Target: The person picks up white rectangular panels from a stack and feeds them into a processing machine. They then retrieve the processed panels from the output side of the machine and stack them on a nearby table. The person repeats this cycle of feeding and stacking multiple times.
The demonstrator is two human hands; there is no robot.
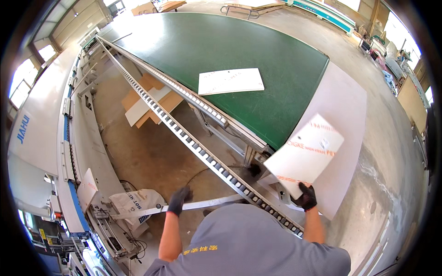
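Note:
My right hand [306, 197], in a dark glove, grips the lower edge of a white panel [306, 154] with orange printing. The panel is tilted beside the near right corner of the green conveyor table. My left hand [179, 201], also gloved, is held out over the floor near a flat metal bar [202, 203]. Its fingers are loosely extended, with nothing seen in them. Another white panel [230, 83] lies on the green belt [207, 43]. On the left, a small white panel [87, 189] stands at the long machine [46, 119].
A long roller rail [184, 133] runs diagonally alongside the table. Board offcuts [149, 101] lie on the floor beneath it. A white sack [138, 202] rests by the machine's foot. A large pale sheet [343, 101] lies right of the table. Clutter [396, 69] stands at the far right.

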